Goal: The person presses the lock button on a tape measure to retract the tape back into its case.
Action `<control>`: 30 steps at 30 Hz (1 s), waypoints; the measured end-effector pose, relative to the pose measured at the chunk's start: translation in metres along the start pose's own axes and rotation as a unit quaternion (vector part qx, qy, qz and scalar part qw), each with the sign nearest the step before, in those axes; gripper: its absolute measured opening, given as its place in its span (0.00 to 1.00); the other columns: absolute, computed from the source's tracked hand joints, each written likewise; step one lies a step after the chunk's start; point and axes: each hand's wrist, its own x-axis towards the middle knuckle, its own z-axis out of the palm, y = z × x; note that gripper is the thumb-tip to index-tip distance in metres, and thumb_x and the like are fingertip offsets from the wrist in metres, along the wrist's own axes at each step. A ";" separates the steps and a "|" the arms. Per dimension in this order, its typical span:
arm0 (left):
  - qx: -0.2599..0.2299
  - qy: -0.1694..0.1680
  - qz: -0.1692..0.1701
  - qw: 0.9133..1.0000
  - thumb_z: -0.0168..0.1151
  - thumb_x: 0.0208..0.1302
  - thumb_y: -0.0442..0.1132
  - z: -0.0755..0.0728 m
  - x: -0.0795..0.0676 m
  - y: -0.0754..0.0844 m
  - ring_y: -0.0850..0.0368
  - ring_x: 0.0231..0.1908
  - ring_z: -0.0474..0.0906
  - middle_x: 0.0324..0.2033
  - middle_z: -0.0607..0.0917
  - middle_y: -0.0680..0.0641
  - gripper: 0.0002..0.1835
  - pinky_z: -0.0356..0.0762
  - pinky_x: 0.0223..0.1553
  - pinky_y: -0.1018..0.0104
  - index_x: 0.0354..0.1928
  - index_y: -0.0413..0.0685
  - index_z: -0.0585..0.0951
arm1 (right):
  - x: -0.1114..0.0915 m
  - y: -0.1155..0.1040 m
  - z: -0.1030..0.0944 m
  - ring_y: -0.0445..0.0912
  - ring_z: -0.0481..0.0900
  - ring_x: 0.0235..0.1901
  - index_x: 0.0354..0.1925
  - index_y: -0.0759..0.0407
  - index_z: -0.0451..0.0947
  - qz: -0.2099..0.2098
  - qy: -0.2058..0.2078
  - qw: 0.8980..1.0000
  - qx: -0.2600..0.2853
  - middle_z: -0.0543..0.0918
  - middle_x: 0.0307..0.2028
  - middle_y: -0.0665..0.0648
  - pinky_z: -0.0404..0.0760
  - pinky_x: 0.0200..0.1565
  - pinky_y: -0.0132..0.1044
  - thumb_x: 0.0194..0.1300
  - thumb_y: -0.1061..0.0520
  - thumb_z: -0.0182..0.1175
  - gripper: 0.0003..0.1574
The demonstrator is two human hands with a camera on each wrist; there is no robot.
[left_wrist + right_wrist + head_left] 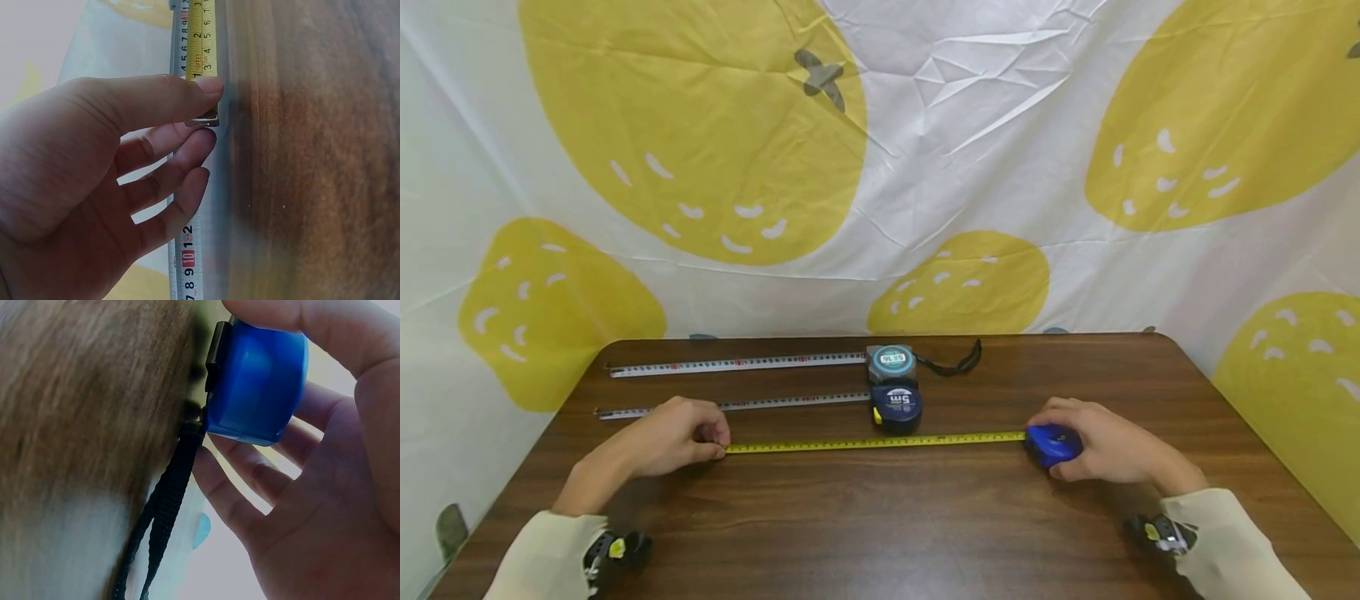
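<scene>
A blue tape measure [1049, 445] is at the right of the table, its yellow blade [880, 442] drawn out to the left just above or along the wood. My right hand [1108, 442] grips the blue case between thumb and fingers. At the blade's other end, my left hand [679, 435] pinches the tip. The left wrist view shows the thumb lying on the yellow blade beside its metal end hook [207, 121]. From the blue case hangs a black wrist strap [165, 500] in the right wrist view.
Behind the yellow blade lie a dark blue tape measure [898, 408] and a grey and teal one [891, 364], their white blades stretched leftward. The grey one has a black strap [955, 367]. A lemon-print cloth [970, 167] hangs behind the brown table [865, 533].
</scene>
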 end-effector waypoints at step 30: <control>-0.004 0.027 0.006 1.000 0.75 0.72 0.33 -0.010 -0.003 0.000 0.67 0.36 0.78 0.33 0.84 0.64 0.07 0.80 0.41 0.60 0.39 0.53 0.86 | -0.001 -0.007 -0.011 0.41 0.81 0.46 0.59 0.57 0.85 -0.006 0.014 1.000 0.007 0.82 0.50 0.44 0.83 0.46 0.38 0.57 0.54 0.82 0.33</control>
